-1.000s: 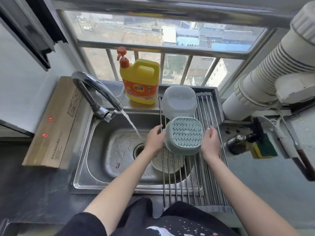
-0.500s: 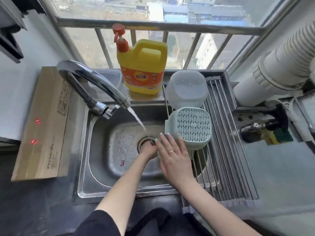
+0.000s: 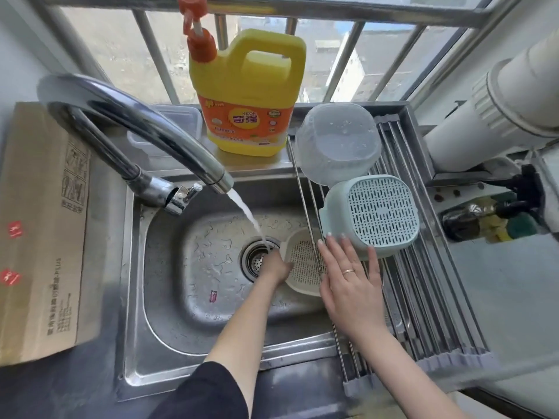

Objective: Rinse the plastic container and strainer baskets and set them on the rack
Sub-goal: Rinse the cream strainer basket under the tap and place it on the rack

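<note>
Head view looks straight down on a cream strainer basket [image 3: 302, 264] lying low in the steel sink [image 3: 169, 297], partly under the left edge of the roll-up rack [image 3: 423, 313] of steel rods that spans the sink's right side. The left hand [image 3: 276, 264] reaches down to the basket's left rim beside the drain [image 3: 257, 258]; its fingers are hidden behind the basket wall, so whether they grip it cannot be told. Water from the chrome faucet [image 3: 136, 131] falls in a thin stream onto that hand, right at the drain.

The right hand [image 3: 351, 285] lies flat with fingers straight and spread, holding nothing — its fingertips [image 3: 329, 237] touch the lower left rim of a pale green strainer basket [image 3: 378, 213] that sits upside down on the rack. Just behind it, touching or overlapping it, a translucent plastic container [image 3: 338, 143] also rests upside down on the rack, beaded with drops.

On the ledge behind the sink stands a yellow detergent jug [image 3: 248, 95] with an orange pump, and left of it a clear lidded box [image 3: 169, 128], half hidden by the faucet. A cardboard carton [image 3: 39, 231] lies on the dark counter at left, cut off by the frame. At right, a white ribbed duct [image 3: 496, 95] runs off-frame, with a dark bottle [image 3: 472, 219] and a sponge below it, blurred. Window bars back the scene.
</note>
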Tool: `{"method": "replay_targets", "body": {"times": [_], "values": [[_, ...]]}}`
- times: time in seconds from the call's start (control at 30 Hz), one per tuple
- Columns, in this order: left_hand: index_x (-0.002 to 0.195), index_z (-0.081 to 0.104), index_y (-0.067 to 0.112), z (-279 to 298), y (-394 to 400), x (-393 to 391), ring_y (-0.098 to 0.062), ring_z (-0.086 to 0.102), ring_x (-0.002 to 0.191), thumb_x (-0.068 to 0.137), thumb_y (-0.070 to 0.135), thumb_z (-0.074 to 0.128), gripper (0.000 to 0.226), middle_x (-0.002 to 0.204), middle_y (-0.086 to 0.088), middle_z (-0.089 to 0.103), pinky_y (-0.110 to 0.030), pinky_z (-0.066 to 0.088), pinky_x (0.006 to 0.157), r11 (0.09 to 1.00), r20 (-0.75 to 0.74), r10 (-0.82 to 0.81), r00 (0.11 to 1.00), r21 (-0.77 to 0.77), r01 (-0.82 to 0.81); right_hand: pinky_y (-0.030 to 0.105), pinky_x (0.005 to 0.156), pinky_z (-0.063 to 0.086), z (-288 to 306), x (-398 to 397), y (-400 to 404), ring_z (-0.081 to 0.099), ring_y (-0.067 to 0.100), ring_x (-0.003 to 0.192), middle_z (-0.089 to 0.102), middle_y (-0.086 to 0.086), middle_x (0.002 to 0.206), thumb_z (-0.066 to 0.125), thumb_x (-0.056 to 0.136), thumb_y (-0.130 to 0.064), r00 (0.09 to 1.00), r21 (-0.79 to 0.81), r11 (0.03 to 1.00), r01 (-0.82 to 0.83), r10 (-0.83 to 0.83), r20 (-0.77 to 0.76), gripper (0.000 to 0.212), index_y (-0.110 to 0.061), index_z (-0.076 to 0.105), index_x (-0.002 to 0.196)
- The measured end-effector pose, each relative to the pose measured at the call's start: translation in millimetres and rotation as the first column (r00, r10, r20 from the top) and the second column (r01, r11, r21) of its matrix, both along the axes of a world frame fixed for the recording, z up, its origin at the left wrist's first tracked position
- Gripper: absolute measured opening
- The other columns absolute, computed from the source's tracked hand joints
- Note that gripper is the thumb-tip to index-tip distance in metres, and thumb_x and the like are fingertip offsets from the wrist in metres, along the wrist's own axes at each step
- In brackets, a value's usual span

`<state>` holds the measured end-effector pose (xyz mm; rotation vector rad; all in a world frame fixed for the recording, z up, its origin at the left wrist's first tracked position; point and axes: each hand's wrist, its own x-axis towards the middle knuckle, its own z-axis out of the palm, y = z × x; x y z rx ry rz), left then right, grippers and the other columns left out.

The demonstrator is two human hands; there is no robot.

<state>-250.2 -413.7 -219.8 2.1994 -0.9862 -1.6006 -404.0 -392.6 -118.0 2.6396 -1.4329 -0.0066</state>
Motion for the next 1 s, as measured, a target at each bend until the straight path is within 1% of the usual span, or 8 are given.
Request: {"method": "replay_targets", "body": {"times": [0.1,0.27,0.43,0.53,0.7,0.8,0.9,1.0], "values": [[0.116,0.063,0.012,-1,0,1,-0.032,0.061,0.109,0.089,0.017,0.052,0.03,0.118,-0.013,0.066,-0.03,0.045,0.081,0.999,-0.013,0.041,0.999,-0.017,-0.041,0.052,0.116,0.009,-2,2,0,0.033,0.019,0.14,0.04,0.002,0.149,0.044,0.088,-0.028,1.0,-0.017,1.0,0.008,-0.008,0.009,0.055,-0.016,0.046,0.141],[0.118,0.058,0.007,23,8,14,-0.032,0.062,0.107,0.084,0.002,0.052,0.035,0.115,-0.014,0.066,-0.04,0.052,0.09,0.974,-0.095,0.227,0.969,0.003,-0.228,0.051,0.115,0.008,4,2,0,0.035,0.019,0.139,0.042,0.002,0.148,0.036,0.087,-0.028,1.0,0.045,0.999,0.024,-0.024,0.004,0.055,-0.016,0.048,0.14],[0.114,0.056,0.006,74,28,36,-0.033,0.069,0.091,0.084,-0.006,0.05,0.034,0.105,-0.012,0.064,-0.032,0.06,0.053,0.907,-0.191,0.419,0.888,0.056,-0.417,0.05,0.114,0.013,19,4,-1,0.025,0.016,0.143,0.038,0.001,0.15,0.049,0.084,-0.026,0.999,0.129,0.991,0.029,-0.034,0.037,0.058,-0.017,0.043,0.142],[0.114,0.058,0.004,99,47,55,-0.031,0.072,0.077,0.079,-0.007,0.05,0.037,0.101,-0.016,0.067,-0.046,0.061,0.061,0.888,-0.186,0.458,0.869,0.043,-0.459,0.046,0.114,0.009,34,8,-1,0.012,0.016,0.145,0.034,0.002,0.152,0.069,0.075,-0.019,0.993,0.197,0.979,0.055,-0.074,0.093,0.077,-0.016,0.035,0.144],[0.103,0.055,0.015,137,89,83,-0.028,0.071,0.072,0.08,-0.007,0.052,0.032,0.091,-0.009,0.066,-0.045,0.061,0.059,0.856,-0.106,0.501,0.859,-0.089,-0.51,0.042,0.116,0.017,55,41,7,0.03,0.02,0.142,0.038,0.002,0.151,0.066,0.078,-0.013,0.96,0.308,0.951,-0.019,-0.068,0.272,0.071,-0.014,0.038,0.144],[0.119,0.053,0.012,148,111,101,-0.03,0.069,0.081,0.08,-0.008,0.055,0.044,0.109,-0.012,0.063,-0.042,0.061,0.056,0.802,-0.156,0.571,0.806,-0.104,-0.588,0.03,0.118,0.019,61,72,9,0.023,0.015,0.145,0.026,0.001,0.156,0.053,0.091,-0.013,0.866,0.531,0.842,-0.1,-0.189,0.463,0.067,-0.016,0.022,0.151],[0.125,0.047,0.01,160,123,115,-0.032,0.064,0.091,0.082,-0.011,0.054,0.048,0.121,-0.015,0.057,-0.035,0.06,0.051,0.75,-0.233,0.625,0.745,-0.086,-0.656,0.029,0.113,0.024,65,93,6,0.028,0.019,0.142,0.026,0.004,0.156,0.057,0.09,-0.014,0.773,0.658,0.75,-0.068,-0.378,0.51,0.075,-0.016,0.015,0.152],[0.116,0.044,0.015,173,129,123,-0.035,0.062,0.099,0.084,-0.011,0.054,0.042,0.115,-0.015,0.056,-0.03,0.059,0.049,0.728,-0.289,0.637,0.715,-0.079,-0.681,0.03,0.09,0.041,69,104,0,0.056,0.023,0.113,0.054,0.011,0.131,0.055,0.092,-0.02,0.701,0.789,0.614,-0.02,-0.554,0.45,0.066,-0.02,0.022,0.15]]}}
